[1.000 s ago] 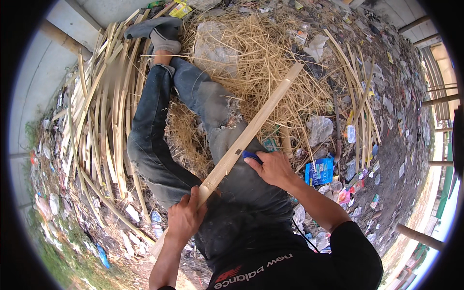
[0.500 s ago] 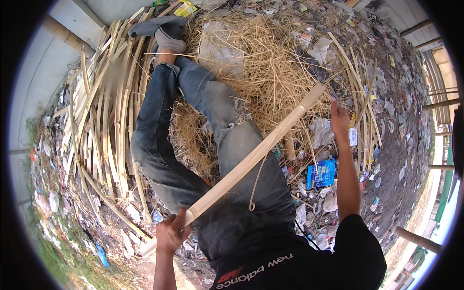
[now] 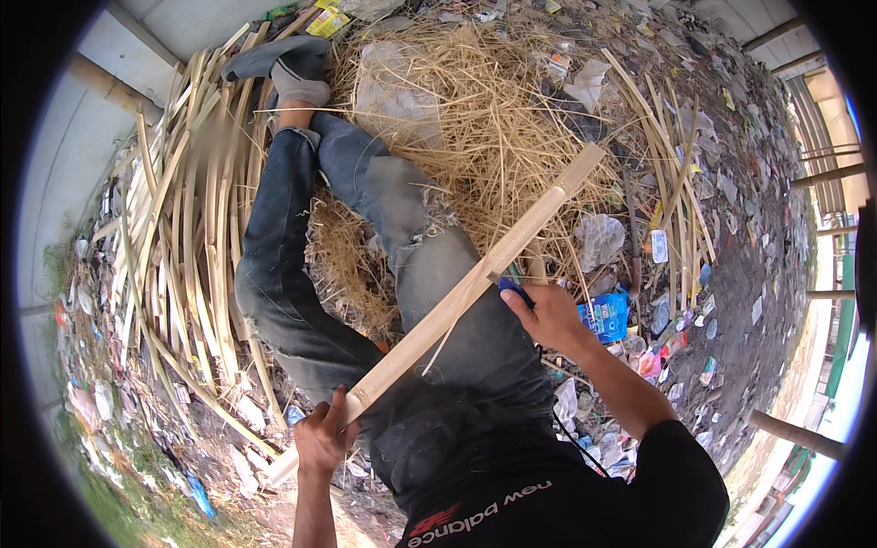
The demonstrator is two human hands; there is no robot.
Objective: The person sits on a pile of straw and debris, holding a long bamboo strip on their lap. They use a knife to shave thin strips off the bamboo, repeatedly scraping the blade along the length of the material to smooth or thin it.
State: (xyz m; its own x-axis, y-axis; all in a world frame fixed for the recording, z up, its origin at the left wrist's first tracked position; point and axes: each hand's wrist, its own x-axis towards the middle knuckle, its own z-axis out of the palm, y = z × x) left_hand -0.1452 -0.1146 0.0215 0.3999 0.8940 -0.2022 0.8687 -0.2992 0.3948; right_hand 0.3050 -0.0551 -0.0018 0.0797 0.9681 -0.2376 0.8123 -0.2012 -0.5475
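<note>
A long pale bamboo slat (image 3: 411,354) lies slantwise across my thighs, its far end up to the right. My left hand (image 3: 324,437) is closed round its near part, beside my hip. In my right hand (image 3: 554,318) is a blue-handled knife (image 3: 513,289), gripped with the thumb along the handle. Its short blade meets the right edge of the slat about midway up. A thin sliver (image 3: 444,345) sticks out from the slat below the blade, over my lap.
Many split bamboo strips (image 3: 187,247) are heaped on the left, with a few more strips (image 3: 674,173) at the right. Straw-like shavings (image 3: 498,119) pile up past my legs. Litter covers the ground, including a blue packet (image 3: 605,317) by my right wrist.
My right hand has come down and inward from beyond the slat's far end to its middle, bringing the knife against the edge. The left hand keeps its hold.
</note>
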